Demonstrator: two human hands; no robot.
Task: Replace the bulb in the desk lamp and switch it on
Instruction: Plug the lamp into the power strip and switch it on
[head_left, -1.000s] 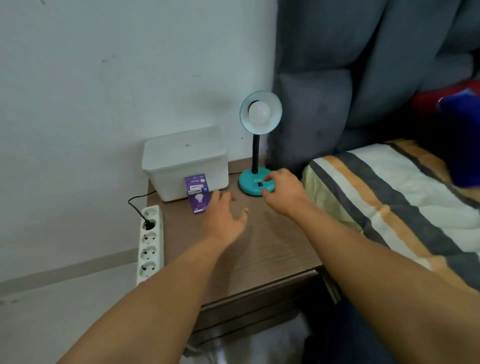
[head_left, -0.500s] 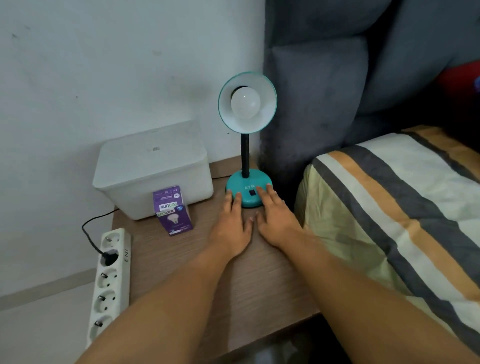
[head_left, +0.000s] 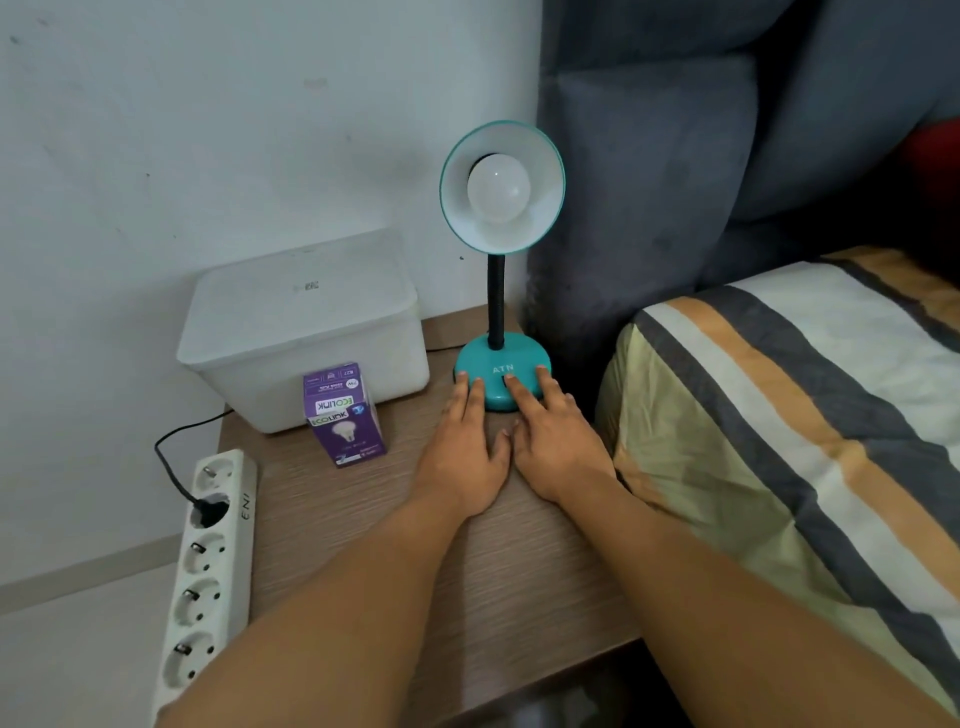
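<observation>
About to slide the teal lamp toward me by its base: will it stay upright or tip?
Probably upright if pushed low: the lamp base is broad and round, and both hands already rest at its front edge. The shade sits high on a thin black neck, so it may wobble or tip if moved quickly. The neck looks ribbed, likely flexible, so don't push there.

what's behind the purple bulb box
A white lidded bin stands right behind the purple bulb box; the box covers part of its front. Its contents cannot be seen.
</observation>
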